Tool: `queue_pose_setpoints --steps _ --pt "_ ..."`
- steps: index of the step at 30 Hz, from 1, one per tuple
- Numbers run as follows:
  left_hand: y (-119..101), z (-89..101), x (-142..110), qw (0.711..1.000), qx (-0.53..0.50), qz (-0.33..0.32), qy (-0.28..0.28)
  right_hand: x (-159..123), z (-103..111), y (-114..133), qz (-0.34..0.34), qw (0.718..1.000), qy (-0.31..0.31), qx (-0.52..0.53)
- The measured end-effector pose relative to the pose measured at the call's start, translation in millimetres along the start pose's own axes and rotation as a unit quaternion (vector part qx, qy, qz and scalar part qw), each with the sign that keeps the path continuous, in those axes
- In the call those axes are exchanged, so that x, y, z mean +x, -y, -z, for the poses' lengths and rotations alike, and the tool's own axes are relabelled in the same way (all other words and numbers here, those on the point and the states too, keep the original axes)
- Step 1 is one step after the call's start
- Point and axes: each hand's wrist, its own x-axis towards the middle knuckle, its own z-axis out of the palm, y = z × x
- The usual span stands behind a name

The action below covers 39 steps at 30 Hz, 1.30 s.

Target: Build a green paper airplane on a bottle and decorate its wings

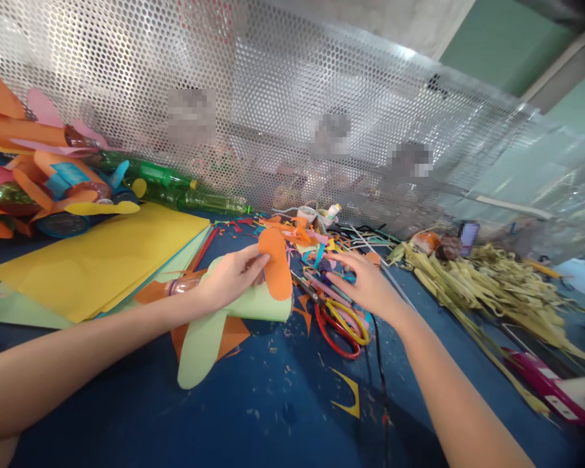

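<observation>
Between the thumb and fingers of my left hand (236, 276) is a rounded strip of orange paper (277, 268). It stands upright against a plastic bottle wrapped in light green paper (268, 304), which has a rounded light green paper wing (201, 354); the clear bottle neck (182, 285) points left. My right hand (365, 281) is open, its fingers apart over a cluttered heap. Beneath and in front of it lie red-handled scissors (338, 344) and yellow-handled scissors (353, 325). Whether its fingertips touch anything in the heap is unclear.
Yellow paper sheets (107, 260) lie at left, below finished paper-and-bottle planes (73, 182) and green bottles (195, 196). Colored scraps (297, 231) pile up at the back. Dried husk strips (497, 279) and a magenta tool (548, 383) sit right. A perforated metal panel (283, 84) stands behind.
</observation>
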Motion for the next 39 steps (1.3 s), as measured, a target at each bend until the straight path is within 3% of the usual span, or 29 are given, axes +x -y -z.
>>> queue_pose_setpoints --steps 3,8,12,17,19,21,23,28,33,39 --pt "-2.2 0.1 -1.1 1.000 0.011 -0.012 0.009 9.8 0.6 44.9 0.018 0.991 -0.077 0.111" --pt "-6.4 1.5 -3.3 0.999 0.008 -0.037 0.014 28.9 -16.3 85.2 0.062 0.987 -0.059 0.137" --pt "-6.5 4.0 -3.2 0.999 -0.022 -0.036 0.025 33.9 -17.5 77.1 0.025 0.979 -0.061 0.191" --pt "-1.2 3.5 0.0 0.999 -0.012 -0.037 0.021 36.1 -5.9 46.8 -0.059 0.940 -0.097 0.323" --pt "0.4 2.5 0.6 0.999 -0.002 -0.043 0.027 36.1 -3.7 41.6 -0.070 0.932 -0.079 0.346" --pt "1.2 1.9 0.8 0.998 0.007 -0.046 0.033 34.2 -3.4 43.9 -0.057 0.931 -0.022 0.359" --pt "1.3 1.9 0.8 0.998 0.023 -0.042 0.036 30.9 -4.1 51.7 -0.036 0.934 0.027 0.355" --pt "0.4 2.5 1.5 0.999 0.028 -0.011 0.036 24.2 -6.2 70.3 0.000 0.964 0.051 0.261" --pt "-1.6 3.0 0.9 0.999 0.024 -0.006 0.037 23.0 -9.5 71.7 0.015 0.971 0.103 0.217" --pt "-2.9 4.6 0.3 0.999 0.021 -0.009 0.041 22.3 -11.8 73.5 0.027 0.983 0.085 0.161"
